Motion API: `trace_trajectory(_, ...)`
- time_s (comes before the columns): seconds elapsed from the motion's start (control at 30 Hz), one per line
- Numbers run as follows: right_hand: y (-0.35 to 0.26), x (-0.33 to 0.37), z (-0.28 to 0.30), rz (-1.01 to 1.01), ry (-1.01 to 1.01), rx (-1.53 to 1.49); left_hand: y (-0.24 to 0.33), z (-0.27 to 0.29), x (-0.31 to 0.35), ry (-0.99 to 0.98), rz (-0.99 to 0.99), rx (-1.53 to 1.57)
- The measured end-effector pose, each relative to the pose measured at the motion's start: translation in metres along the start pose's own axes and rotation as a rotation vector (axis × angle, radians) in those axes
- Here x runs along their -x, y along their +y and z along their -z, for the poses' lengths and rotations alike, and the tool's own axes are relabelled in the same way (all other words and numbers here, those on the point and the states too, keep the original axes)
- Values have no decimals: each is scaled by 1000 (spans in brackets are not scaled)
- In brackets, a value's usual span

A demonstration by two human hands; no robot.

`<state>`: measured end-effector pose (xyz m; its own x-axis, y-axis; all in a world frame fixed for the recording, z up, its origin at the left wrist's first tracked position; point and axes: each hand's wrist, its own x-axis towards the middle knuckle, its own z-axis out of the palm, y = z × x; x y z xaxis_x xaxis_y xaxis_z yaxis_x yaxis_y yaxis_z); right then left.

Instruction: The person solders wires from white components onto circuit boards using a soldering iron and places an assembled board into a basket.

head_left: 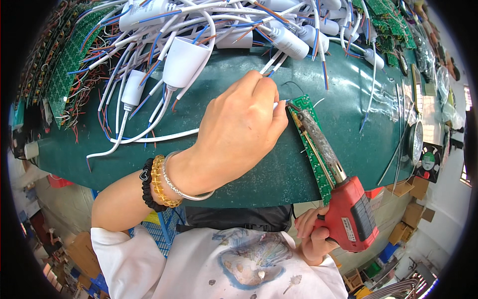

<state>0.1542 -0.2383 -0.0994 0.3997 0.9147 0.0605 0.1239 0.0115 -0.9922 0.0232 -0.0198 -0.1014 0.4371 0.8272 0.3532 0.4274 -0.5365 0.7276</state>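
My left hand (241,132), wearing bracelets on its wrist, is closed in a pinch above the green worktable. Between its thumb and forefinger is a thin wire end (275,105), held against the top end of a narrow green circuit board (314,167). My right hand (314,234) is wrapped round the handle of a red soldering gun (352,214). The gun's long metal barrel (319,137) lies slantwise over the board, its bent tip close to the wire end. A white cable (169,136) runs in behind my left wrist; the hand hides its course.
A heap of white lamp sockets (185,60) with cables and stripped wires covers the table's far side. Stacked circuit boards (74,74) with loose wires stand far left; more boards (386,22) lie far right. Thin metal rods (400,134) and a round tin (415,137) are rightward.
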Motion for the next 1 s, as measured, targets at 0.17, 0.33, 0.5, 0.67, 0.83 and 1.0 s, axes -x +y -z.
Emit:
trace_trajectory(0.17,-2,-2,-4,-13,11,2,0,0,0,-1,-8,-17)
trace_trajectory(0.33,2,-3,-6,70,75,-125,0,-1,0,4,-9,-23)
trace_trajectory(0.5,0,-1,-2,20,39,-10,2,-2,2,33,-26,-50)
trace_trajectory(0.67,10,1,-8,140,74,-173,0,-1,2,66,-119,-160)
trace_trajectory(0.83,-2,-3,-10,-7,25,-141,-1,-2,2,79,-184,-254)
trace_trajectory(1.0,-11,-10,-14,-19,-1,-109,-1,-3,3,74,-190,-297)
